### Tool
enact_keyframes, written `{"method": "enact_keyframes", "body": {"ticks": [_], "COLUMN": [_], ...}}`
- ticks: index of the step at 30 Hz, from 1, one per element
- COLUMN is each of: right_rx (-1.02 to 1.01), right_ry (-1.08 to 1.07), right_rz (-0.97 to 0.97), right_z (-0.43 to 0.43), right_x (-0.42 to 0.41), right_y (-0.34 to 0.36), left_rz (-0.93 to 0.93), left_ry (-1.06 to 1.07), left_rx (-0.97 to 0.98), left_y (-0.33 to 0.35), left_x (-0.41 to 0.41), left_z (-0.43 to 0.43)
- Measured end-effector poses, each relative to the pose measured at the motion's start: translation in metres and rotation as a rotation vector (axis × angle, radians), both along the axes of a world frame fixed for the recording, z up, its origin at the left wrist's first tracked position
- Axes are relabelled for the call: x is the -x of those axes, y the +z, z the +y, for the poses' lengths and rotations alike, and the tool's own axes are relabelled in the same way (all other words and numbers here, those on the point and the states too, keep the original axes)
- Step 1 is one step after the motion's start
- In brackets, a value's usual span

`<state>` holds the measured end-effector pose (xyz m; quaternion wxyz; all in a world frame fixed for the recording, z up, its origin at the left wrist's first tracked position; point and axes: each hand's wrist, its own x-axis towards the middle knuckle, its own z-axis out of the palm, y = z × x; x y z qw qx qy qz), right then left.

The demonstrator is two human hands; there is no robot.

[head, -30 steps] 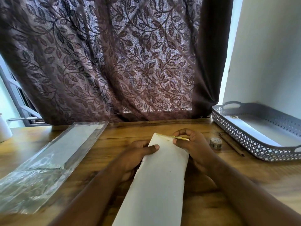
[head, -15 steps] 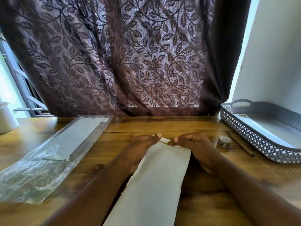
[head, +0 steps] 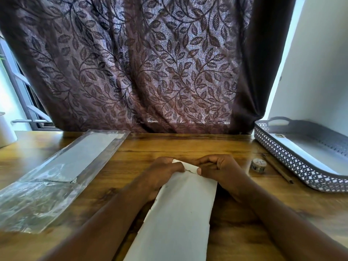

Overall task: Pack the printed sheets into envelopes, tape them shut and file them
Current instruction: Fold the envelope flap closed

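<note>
A long white envelope (head: 180,210) lies on the wooden table (head: 188,146), running from the near edge toward the middle. My left hand (head: 160,176) and my right hand (head: 218,170) both press on its far end, thumbs meeting over the folded flap. A thin strip shows at the flap between the thumbs. A small roll of patterned tape (head: 258,165) stands right of my right hand. A grey perforated tray (head: 293,166) at the right holds a white envelope (head: 308,153).
A clear plastic sleeve (head: 56,176) with pale sheets inside lies on the left. A pencil (head: 278,171) rests between the tape roll and the tray. A white pot (head: 5,132) stands at the far left. A patterned curtain hangs behind the table.
My hands slid to the envelope's far end and now press the flap flat with both thumbs. The yellowish strip held by my right hand one second ago is now down on the flap.
</note>
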<state>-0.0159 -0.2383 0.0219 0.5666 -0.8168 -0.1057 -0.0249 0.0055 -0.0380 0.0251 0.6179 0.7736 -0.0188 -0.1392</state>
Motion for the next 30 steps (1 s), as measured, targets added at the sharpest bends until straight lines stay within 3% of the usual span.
{"method": "enact_keyframes", "body": {"ticks": [6, 16, 21, 30], "right_rx": [0.093, 0.088, 0.137, 0.158], "right_ry": [-0.069, 0.014, 0.027, -0.003], "right_rz": [0.020, 0.071, 0.001, -0.018], "right_z": [0.004, 0.007, 0.009, 0.007], "right_x": [-0.001, 0.000, 0.001, -0.004], "right_y": [0.000, 0.005, 0.005, 0.000], "left_rz": [-0.090, -0.275, -0.252, -0.122], "left_ry": [-0.094, -0.152, -0.041, -0.039], "left_rx": [0.049, 0.016, 0.033, 0.111], "left_y": [-0.003, -0.004, -0.005, -0.005], "left_x": [0.001, 0.005, 0.006, 0.003], "left_z": [0.001, -0.001, -0.009, -0.002]}}
